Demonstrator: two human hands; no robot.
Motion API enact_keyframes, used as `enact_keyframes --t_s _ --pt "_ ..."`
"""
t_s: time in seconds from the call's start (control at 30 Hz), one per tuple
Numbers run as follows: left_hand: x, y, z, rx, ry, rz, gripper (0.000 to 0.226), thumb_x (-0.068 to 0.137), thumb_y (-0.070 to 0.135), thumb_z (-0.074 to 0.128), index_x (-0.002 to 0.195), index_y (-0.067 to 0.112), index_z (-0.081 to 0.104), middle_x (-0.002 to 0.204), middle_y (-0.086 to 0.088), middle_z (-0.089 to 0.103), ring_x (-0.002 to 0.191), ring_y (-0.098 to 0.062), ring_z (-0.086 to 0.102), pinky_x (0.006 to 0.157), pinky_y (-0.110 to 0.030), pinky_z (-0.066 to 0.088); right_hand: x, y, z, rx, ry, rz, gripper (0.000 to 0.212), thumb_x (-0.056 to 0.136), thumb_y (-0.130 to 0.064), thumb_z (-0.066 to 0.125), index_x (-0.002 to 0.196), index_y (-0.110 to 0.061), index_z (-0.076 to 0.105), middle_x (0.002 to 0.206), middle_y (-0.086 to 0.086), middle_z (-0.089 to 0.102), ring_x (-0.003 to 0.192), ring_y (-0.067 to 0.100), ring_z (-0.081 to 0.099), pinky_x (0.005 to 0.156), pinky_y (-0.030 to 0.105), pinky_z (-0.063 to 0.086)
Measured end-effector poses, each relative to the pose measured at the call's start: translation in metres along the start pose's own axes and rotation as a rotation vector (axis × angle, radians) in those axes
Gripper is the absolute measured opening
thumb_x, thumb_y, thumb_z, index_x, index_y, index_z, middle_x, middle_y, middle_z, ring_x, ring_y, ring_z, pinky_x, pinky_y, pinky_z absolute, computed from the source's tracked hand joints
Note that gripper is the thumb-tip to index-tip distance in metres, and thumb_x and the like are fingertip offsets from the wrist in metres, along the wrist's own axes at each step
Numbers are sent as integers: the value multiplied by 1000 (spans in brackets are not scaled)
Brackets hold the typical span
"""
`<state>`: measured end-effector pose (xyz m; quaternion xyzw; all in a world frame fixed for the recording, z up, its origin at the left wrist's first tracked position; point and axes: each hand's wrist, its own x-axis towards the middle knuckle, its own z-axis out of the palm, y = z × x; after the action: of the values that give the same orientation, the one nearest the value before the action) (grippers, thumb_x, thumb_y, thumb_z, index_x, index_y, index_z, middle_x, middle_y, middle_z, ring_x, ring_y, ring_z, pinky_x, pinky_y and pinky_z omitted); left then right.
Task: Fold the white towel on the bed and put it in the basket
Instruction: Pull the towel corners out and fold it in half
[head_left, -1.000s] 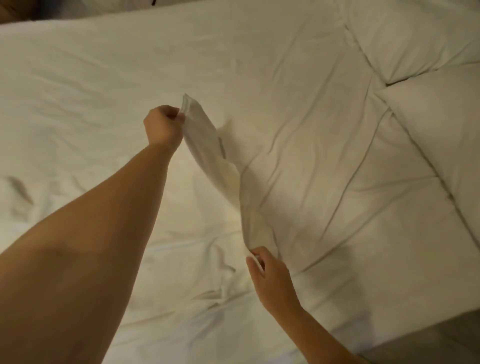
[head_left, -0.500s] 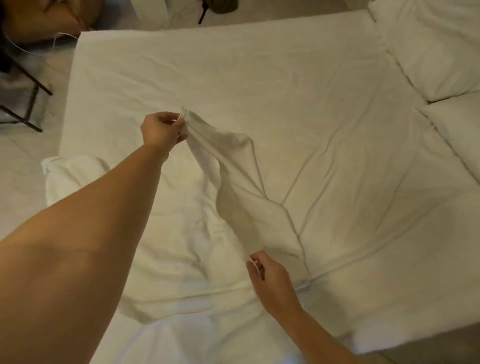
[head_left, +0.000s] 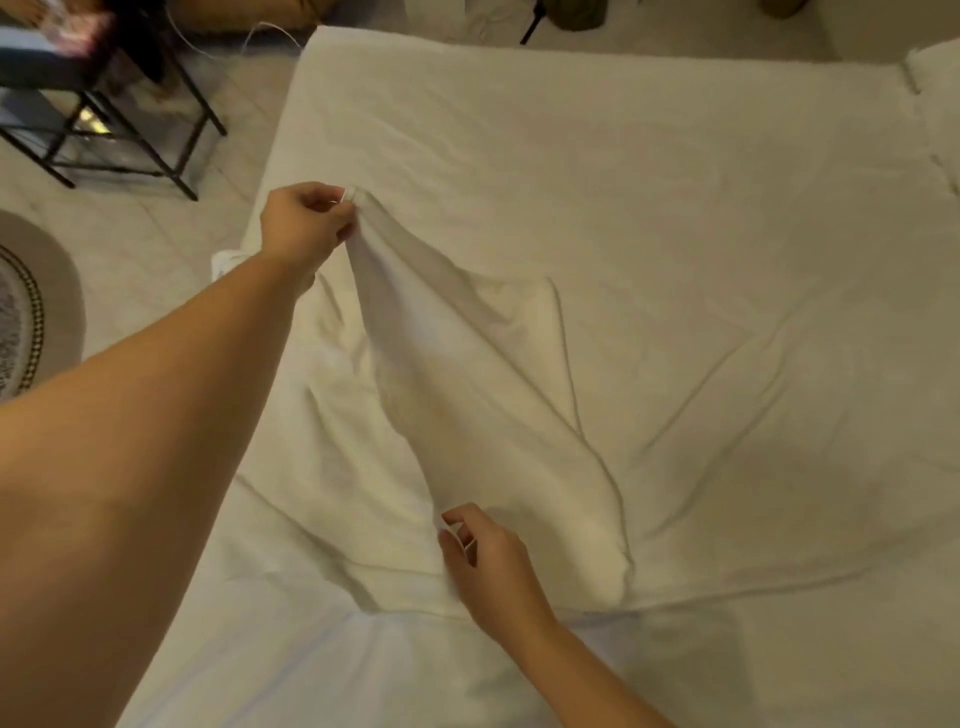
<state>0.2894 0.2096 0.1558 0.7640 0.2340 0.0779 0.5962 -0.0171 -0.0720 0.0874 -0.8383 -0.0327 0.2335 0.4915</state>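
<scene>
The white towel (head_left: 483, 395) hangs slack between my two hands over the white bed (head_left: 675, 182), its lower part draped on the sheet. My left hand (head_left: 304, 226) pinches the towel's far corner, raised above the bed near its left edge. Close to me, my right hand (head_left: 485, 558) pinches the near corner low over the sheet. White on white makes the towel's right border hard to trace. No basket is in view.
A black metal-framed side table (head_left: 104, 130) stands on the tiled floor left of the bed. A round patterned rug (head_left: 31, 312) lies at the far left. A pillow edge (head_left: 935, 93) shows at the upper right. Bags sit beyond the bed's far edge.
The view has swung left and pulled back, bringing the floor, table and rug into sight. The towel has opened wider between my hands, which keep their grips.
</scene>
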Motion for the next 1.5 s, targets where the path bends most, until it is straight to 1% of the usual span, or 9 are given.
enact_keyframes --t_s 0.2,0.37,0.43,0.5,0.77,0.93,1.23,1.4,1.5 --pt "42 -43 -74 13 -15 -17 9 91 13 76 85 20 74 82 -1 70 82 -14 72 85 -29 62 26 -30 88 22 -54 30 10 98 -32 54 105 -31 61 74 0 64 64 16 57 65 34 50" --pt "77 -81 -130 -1 -25 -51 15 92 14 76 105 7 75 91 -7 72 87 -17 73 86 -29 62 53 -61 160 68 -65 59 12 98 -32 54 107 -31 62 74 -2 66 63 14 60 61 29 48" --pt "87 -93 -150 5 -22 -47 4 94 13 74 97 12 75 86 -4 70 85 -16 71 85 -28 62 64 -73 185 81 -73 69 12 98 -31 55 107 -29 62 75 -2 68 64 15 62 62 30 50" --pt "99 -103 -169 7 -13 -45 13 94 13 73 86 22 75 83 -1 70 84 -15 71 86 -29 62 74 -84 210 79 -85 64 13 98 -31 54 108 -29 61 76 -1 69 65 15 62 64 32 51" --pt "135 -133 -233 55 95 -57 19 96 17 71 84 32 72 86 3 70 90 -14 71 85 -26 62 101 -116 285 25 -161 40 19 97 -30 56 115 -29 60 80 0 69 71 16 61 70 33 51" --pt "152 -154 -261 69 168 -85 6 95 21 71 97 25 73 89 3 71 97 -19 73 87 -29 62 104 -124 315 0 -285 63 24 99 -33 51 124 -34 54 84 4 71 76 20 65 74 33 53" --pt "156 -193 -266 161 185 -151 7 90 20 71 93 25 74 79 3 68 75 -16 66 84 -40 64 111 -110 334 -108 -403 146 32 99 -30 51 130 -39 50 94 -1 70 86 21 66 85 37 56" --pt "145 -208 -262 201 117 -190 14 90 20 67 89 30 76 88 0 73 80 -17 68 88 -43 63 113 -98 341 -138 -455 207 41 95 -33 48 135 -42 45 102 -8 71 98 20 69 94 37 55" --pt "134 -210 -256 245 93 -190 18 92 22 66 105 25 78 98 -3 75 80 -16 66 87 -38 63 113 -96 336 -129 -439 193 39 96 -32 50 133 -41 48 103 -15 65 97 13 67 95 34 54"
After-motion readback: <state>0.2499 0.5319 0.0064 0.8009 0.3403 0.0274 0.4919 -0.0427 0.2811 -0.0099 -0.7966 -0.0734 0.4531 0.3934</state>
